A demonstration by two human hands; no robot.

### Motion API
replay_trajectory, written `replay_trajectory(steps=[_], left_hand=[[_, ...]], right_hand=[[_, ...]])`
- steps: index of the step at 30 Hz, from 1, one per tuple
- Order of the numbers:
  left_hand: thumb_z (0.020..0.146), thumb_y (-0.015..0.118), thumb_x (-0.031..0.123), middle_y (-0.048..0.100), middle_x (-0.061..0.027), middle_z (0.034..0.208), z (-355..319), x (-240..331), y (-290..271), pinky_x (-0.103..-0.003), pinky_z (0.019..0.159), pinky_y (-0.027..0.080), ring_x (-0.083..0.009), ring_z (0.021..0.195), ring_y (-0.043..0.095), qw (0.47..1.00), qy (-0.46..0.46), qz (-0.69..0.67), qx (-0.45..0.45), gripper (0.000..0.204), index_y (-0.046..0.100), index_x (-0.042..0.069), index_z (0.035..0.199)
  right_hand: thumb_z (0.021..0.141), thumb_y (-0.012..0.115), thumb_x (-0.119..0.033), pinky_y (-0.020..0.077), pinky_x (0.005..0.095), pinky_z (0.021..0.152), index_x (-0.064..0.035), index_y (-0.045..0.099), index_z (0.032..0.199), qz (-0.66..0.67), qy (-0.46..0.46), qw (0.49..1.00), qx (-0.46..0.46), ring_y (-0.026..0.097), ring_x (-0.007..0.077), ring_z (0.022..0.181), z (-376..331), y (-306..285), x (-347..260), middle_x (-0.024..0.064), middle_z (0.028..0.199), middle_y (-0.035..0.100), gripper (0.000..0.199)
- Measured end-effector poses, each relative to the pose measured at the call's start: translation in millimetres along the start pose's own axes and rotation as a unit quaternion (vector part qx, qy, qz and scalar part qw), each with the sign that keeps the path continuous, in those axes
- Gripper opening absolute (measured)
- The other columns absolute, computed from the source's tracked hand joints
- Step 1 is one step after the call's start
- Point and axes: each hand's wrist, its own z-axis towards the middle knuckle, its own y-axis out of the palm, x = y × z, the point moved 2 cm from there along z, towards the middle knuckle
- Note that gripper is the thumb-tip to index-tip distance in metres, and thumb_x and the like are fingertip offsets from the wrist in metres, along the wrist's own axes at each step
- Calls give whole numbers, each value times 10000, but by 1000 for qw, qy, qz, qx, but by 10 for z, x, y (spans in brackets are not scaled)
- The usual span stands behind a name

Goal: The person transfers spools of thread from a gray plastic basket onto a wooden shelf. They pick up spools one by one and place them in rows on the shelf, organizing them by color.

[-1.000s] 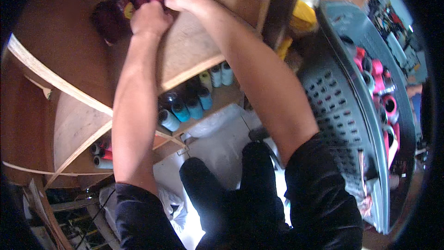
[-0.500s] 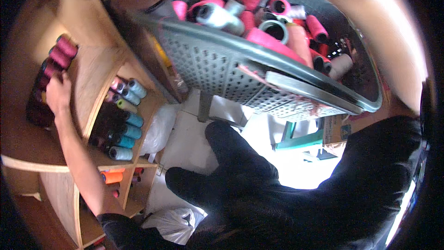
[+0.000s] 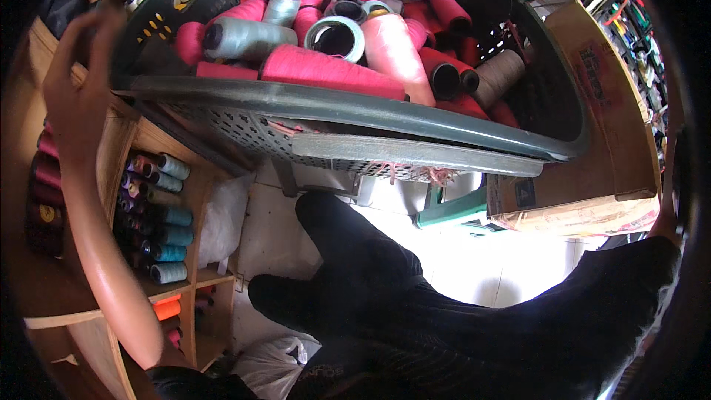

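A dark grey perforated plastic basket fills the top of the view, piled with thread cones: pink ones, a grey one, brown ones. My left hand is raised at the basket's left corner in front of a wooden shelf. Its fingers are apart and nothing shows in them. My right hand is out of sight; only a strip of forearm runs along the right edge, beside a cardboard box.
The shelf compartments hold teal and blue spools, maroon spools and orange ones. A green plastic stool and a white plastic bag lie on the floor below. My legs in black trousers fill the lower middle.
The view swung from the shelf to the basket. My left hand left the maroon spools on the shelf and rose to the basket's left corner. My right hand dropped out of view.
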Motion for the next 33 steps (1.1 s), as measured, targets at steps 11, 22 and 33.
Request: replay_trajectory(steps=[11, 22, 33], left_hand=[[1026, 604, 197, 629, -68, 1197, 321, 1377, 915, -305, 998, 438, -161, 1114, 582, 810, -54, -317, -490, 401, 556, 95, 1411], [988, 610, 291, 617, -142, 1198, 382, 1598, 703, -350, 1057, 384, -236, 1193, 564, 811, -180, -228, -508, 384, 529, 94, 1307], [774, 804, 381, 493, -185, 1419, 358, 1528, 709, -410, 1158, 306, -323, 1348, 471, 842, -63, -231, -484, 671, 540, 52, 1296]], right_hand=[[795, 825, -225, 553, 436, 838, -15, 482, 1419, 359, -59, 873, -323, 713, 362, 982, -156, 1367, -591, 228, 1130, 706, 742], [780, 814, -211, 522, 495, 800, -14, 564, 1330, 407, -63, 896, -164, 676, 436, 943, -133, 1431, -221, 205, 935, 694, 636], [923, 634, -189, 590, 447, 792, 19, 725, 1027, 179, 126, 938, -268, 726, 391, 905, -108, 815, -224, 226, 867, 728, 250]])
